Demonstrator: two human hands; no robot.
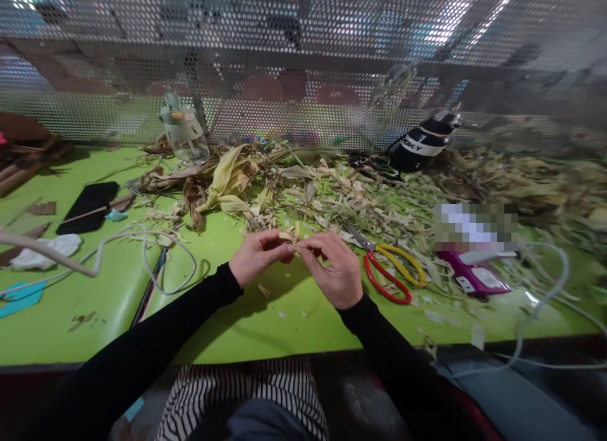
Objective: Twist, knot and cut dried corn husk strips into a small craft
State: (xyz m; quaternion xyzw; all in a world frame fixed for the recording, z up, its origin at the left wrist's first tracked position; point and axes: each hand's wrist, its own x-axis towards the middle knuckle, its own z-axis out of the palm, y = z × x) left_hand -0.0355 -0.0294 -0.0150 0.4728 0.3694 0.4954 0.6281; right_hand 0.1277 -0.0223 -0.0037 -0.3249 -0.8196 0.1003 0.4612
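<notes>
My left hand (258, 254) and my right hand (334, 267) meet over the front of the green table (227, 330), fingertips pinched together. Between them is a small pale strip of corn husk (297, 229), mostly hidden by the fingers. Right of my right hand lie scissors (369, 246) with one red and one yellow handle, blades pointing away among the scraps. Just beyond my hands spread shredded husk pieces (332, 194). A larger yellow-green corn husk (227, 175) rests behind my left hand.
A clear bottle (187, 134) and a tilted black bottle (420, 147) stand before a perforated metal screen (284, 106). A black phone (85, 212) lies left, near a looping white cable (193, 273). At right sits a magenta device (474, 275) with another cable (564, 270).
</notes>
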